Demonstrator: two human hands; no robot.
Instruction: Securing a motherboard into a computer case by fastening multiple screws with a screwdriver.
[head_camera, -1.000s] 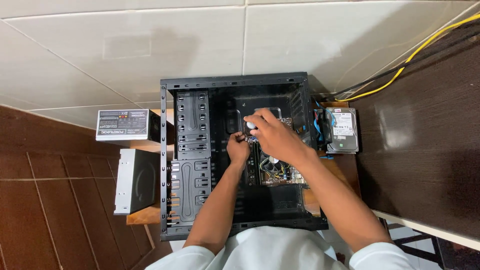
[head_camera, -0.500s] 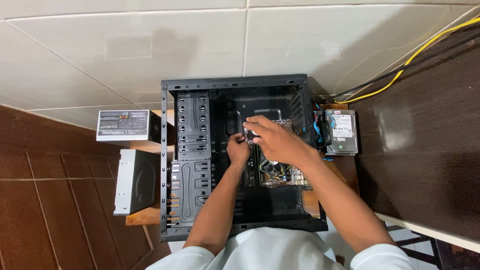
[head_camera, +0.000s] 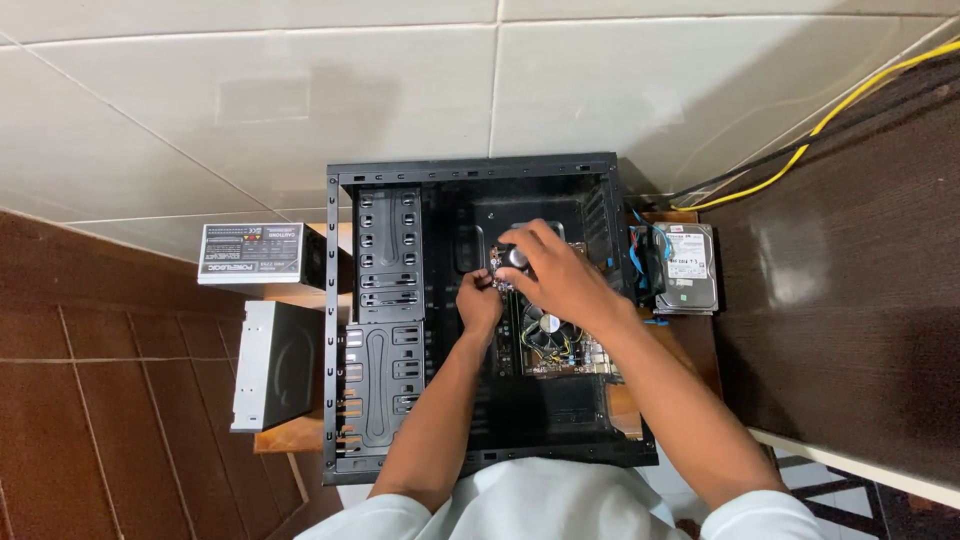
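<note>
Beside case (head_camera: 400, 420): hard drive (head_camera: 686, 268), PSU (head_camera: 252, 253), optical drive (head_camera: 278, 365).

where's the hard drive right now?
Head view: the hard drive lies flat on the wooden bench, just outside the open black computer case, beyond the right hand.

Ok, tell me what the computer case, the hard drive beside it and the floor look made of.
Computer case: looks like sheet metal painted matte black, judging by thin stamped panels with punched slots. Hard drive: seemingly a bare metal body, grey and dull, with a white paper label on top. Floor: glazed cream ceramic tiles, faintly glossy, with visible grout lines; the reddish-brown tiles look similar, less shiny.
</note>
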